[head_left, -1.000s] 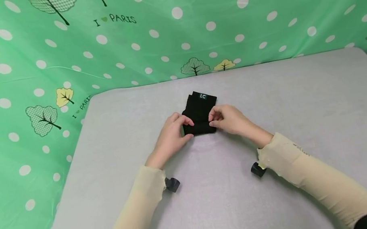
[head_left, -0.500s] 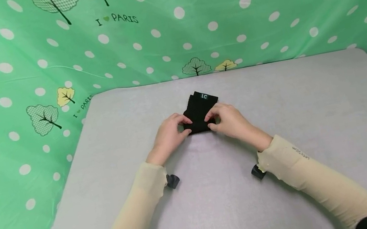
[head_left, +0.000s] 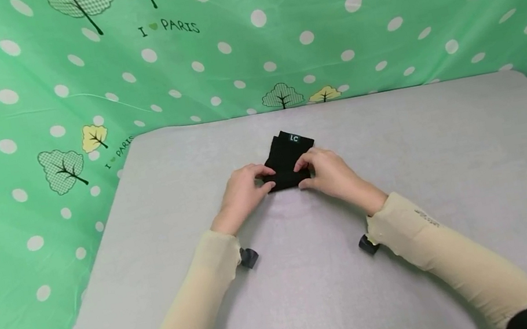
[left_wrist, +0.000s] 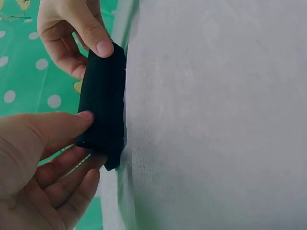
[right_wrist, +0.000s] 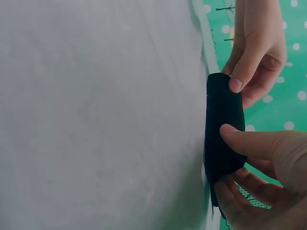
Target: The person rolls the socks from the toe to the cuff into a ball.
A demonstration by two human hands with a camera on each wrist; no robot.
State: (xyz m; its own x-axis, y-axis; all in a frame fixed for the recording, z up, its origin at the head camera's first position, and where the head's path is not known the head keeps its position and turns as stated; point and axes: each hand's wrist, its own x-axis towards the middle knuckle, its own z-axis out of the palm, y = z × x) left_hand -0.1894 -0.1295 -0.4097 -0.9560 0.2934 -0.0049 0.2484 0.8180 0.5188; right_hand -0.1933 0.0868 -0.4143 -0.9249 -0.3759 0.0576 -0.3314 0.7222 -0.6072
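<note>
A sock-like black cloth [head_left: 285, 155] with a small "LC" label lies near the far middle of the table. Its near end is turned over into a thick roll, and two layers show slightly offset at the far end. My left hand [head_left: 243, 191] pinches the roll's left end, thumb on the near side. On the right end, my right hand [head_left: 330, 176] pinches the same roll between thumb and fingers. The left wrist view shows the rolled black cloth [left_wrist: 103, 96] side-on between both hands; the right wrist view also has the roll [right_wrist: 224, 115]. Its underside is hidden.
The cloth rests on a pale grey table [head_left: 313, 297]. A green curtain [head_left: 230, 35] with white dots and tree prints hangs behind the far edge and along the left side. Small black wrist cameras [head_left: 249, 257] sit at the cuffs.
Both hands have shifted slightly away from the body, and the near rolled edge of the cloth has moved a little toward the labelled end. The right fingers have re-gripped slightly inward.
</note>
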